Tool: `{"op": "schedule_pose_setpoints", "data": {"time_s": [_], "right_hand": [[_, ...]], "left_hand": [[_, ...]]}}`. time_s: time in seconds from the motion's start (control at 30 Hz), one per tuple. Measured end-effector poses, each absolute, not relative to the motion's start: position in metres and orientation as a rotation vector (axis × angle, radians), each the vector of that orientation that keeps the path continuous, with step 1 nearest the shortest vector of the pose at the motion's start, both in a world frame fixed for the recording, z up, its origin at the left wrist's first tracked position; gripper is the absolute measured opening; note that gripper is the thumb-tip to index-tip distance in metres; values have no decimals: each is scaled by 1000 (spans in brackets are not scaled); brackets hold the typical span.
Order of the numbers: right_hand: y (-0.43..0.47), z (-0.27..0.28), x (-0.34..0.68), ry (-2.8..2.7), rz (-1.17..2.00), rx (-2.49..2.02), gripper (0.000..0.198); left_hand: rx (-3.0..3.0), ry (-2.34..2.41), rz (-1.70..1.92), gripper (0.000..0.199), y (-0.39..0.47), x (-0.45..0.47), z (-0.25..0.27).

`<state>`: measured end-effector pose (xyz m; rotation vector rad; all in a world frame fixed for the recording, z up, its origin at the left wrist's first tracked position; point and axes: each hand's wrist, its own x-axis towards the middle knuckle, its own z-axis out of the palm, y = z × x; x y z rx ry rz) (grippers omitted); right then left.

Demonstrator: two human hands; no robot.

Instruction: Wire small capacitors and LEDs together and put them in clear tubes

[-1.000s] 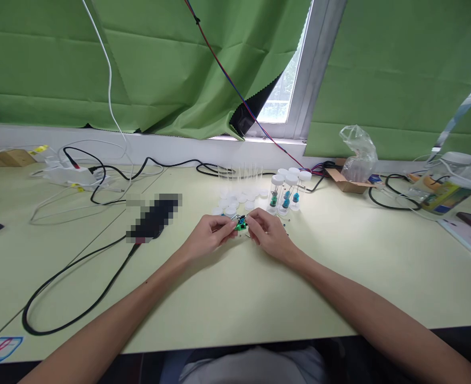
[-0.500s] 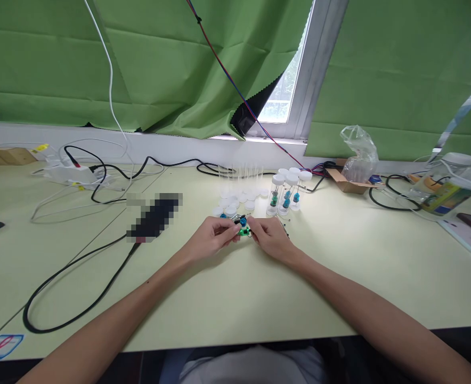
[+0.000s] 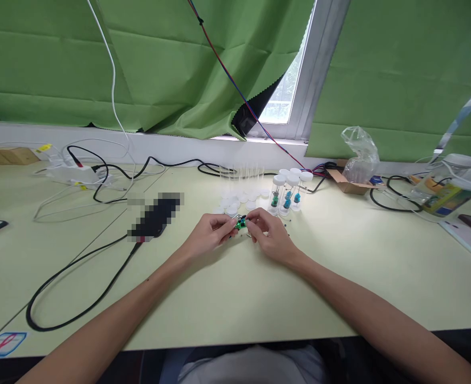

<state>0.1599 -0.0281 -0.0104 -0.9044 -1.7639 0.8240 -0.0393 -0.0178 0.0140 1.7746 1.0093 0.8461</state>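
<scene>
Between my two hands is a small bright green part (image 3: 241, 224) with dark pieces on it; its exact kind is too small to make out. My left hand (image 3: 211, 233) pinches it from the left with thumb and fingers. The fingers of my right hand (image 3: 270, 232) close on its right end. Small metal and dark bits lie on the table around the fingertips, partly hidden. Just behind my right hand stand several clear tubes with white caps (image 3: 278, 180), holding green and blue parts (image 3: 287, 200). Behind my left hand are white round caps (image 3: 231, 205) and clear upright tubes (image 3: 241, 178).
A dark pixelated device (image 3: 155, 217) with a black cable (image 3: 55, 272) lies on the left. At the back left is a white power strip (image 3: 73, 173). An open cardboard box (image 3: 349, 183) with a plastic bag (image 3: 359, 154) sits at the back right, with a phone (image 3: 465, 237) farther right.
My hands have lifted slightly, and the green part has tilted and moved up a little between the fingers. The right fingers have shifted around its right end.
</scene>
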Motion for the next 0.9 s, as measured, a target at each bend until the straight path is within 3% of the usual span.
{"op": "schedule_pose_setpoints", "data": {"time_s": [0.57, 0.9], "right_hand": [[-26, -10, 159, -1836, 694, -1053, 58], [-28, -12, 160, -1732, 792, -853, 22]], "left_hand": [[1786, 959, 748, 47, -21, -38, 14], [1711, 940, 853, 47, -18, -40, 12]]}}
